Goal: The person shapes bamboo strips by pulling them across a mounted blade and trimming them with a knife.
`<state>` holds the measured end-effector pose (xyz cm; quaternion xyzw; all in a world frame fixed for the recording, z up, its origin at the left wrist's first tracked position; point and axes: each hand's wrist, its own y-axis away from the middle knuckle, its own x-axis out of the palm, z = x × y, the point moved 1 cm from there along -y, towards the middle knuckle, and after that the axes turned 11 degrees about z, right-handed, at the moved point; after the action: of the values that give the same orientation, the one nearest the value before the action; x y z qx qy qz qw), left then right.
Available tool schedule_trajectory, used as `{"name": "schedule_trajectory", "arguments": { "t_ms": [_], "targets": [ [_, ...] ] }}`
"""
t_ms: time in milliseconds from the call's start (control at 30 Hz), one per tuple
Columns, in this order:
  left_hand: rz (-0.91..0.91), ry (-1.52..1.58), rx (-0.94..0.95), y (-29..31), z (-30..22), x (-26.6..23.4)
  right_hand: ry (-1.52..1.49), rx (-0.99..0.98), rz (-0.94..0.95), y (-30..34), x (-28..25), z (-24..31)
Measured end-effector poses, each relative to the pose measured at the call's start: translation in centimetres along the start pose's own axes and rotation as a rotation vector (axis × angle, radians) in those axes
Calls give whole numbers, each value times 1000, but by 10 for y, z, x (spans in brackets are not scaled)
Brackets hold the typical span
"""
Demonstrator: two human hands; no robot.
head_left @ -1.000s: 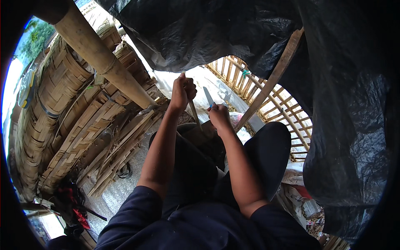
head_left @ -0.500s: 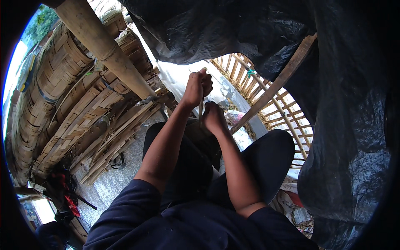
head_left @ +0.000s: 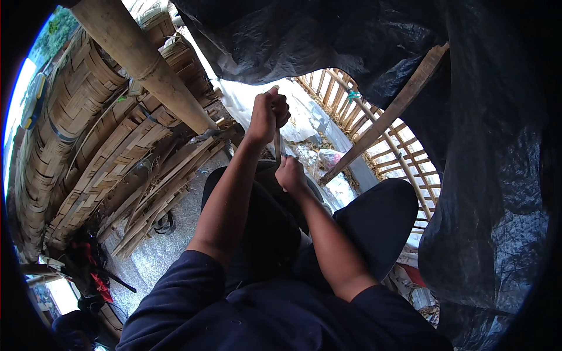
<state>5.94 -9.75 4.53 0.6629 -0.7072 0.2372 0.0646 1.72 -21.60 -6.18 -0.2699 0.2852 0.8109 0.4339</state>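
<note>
left hand (head_left: 269,114) rose — bamboo strip (head_left: 277,146) upright, right hand (head_left: 290,174) below.

Upper end of the thin strip (head_left: 277,146) hidden inside the closed fingers (head_left: 280,108) of the left hand (head_left: 268,114), its lower end covered below the right hand (head_left: 290,174), blade or splint not distinguishable, too small

thin upright bamboo strip (head_left: 277,146)
</note>
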Motion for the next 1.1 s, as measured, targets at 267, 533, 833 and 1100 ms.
{"name": "schedule_trajectory", "arguments": {
  "t_ms": [267, 533, 833, 1100],
  "targets": [
    [-141, 16, 71, 8, -12, -16, -360, -38, 0, -4, -6, 39],
    [-132, 62, 55, 21, -11, -21, -126, -48, 50, 2, 13, 24],
    [-231, 106, 90, 32, -16, -22, -150, -73, 15, 6, 28, 6],
    [-256, 153, 86, 43, -16, -31, -203, -149, 3, 2, 14, 34]
  ]
}}
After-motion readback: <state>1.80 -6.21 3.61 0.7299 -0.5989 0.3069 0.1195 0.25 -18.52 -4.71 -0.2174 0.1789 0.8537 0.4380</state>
